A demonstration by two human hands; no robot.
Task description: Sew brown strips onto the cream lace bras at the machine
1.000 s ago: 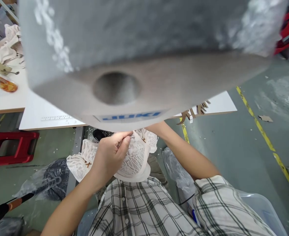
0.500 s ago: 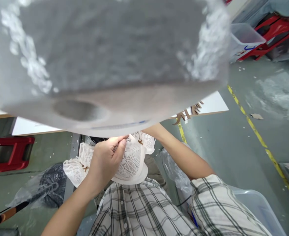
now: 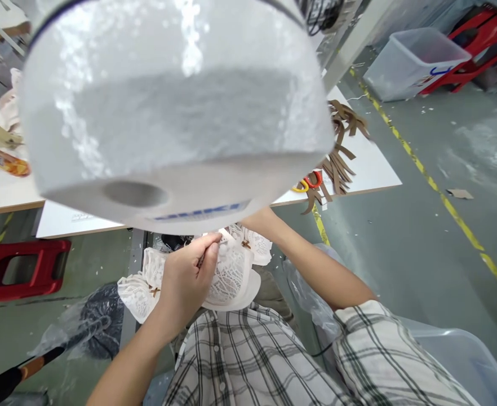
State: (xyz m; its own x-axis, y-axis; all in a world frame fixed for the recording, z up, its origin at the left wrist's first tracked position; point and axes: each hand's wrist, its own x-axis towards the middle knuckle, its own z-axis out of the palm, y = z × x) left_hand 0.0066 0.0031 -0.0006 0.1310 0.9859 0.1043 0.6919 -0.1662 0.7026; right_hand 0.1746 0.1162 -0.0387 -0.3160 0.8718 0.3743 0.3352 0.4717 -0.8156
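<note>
My left hand (image 3: pixel 191 268) is closed, thumb and fingertips pinching the upper edge of a white lace bra (image 3: pixel 231 276) in front of my body. The bra's rounded, lace-covered cup hangs below the fingers. More white lace with a small brown bow (image 3: pixel 154 291) spreads left of the hand, and another lace part with a bow (image 3: pixel 245 243) shows at the right. A large white sewing machine head (image 3: pixel 181 124) hides the area above the bra. Of my right hand (image 3: pixel 257 219), only the part near the wrist shows under the machine; its fingers are hidden.
Brown fabric strips (image 3: pixel 339 160) and red-and-yellow-handled scissors (image 3: pixel 307 181) lie on the white table (image 3: pixel 375 169) at right. Red stools (image 3: pixel 24 270) and clear plastic bins (image 3: pixel 413 67) stand on the floor. A bagged dark bundle (image 3: pixel 100 321) lies at lower left.
The view has shifted, so the machine head fills less of it and the scissors and more brown strips show. My left hand keeps its pinch on the bra.
</note>
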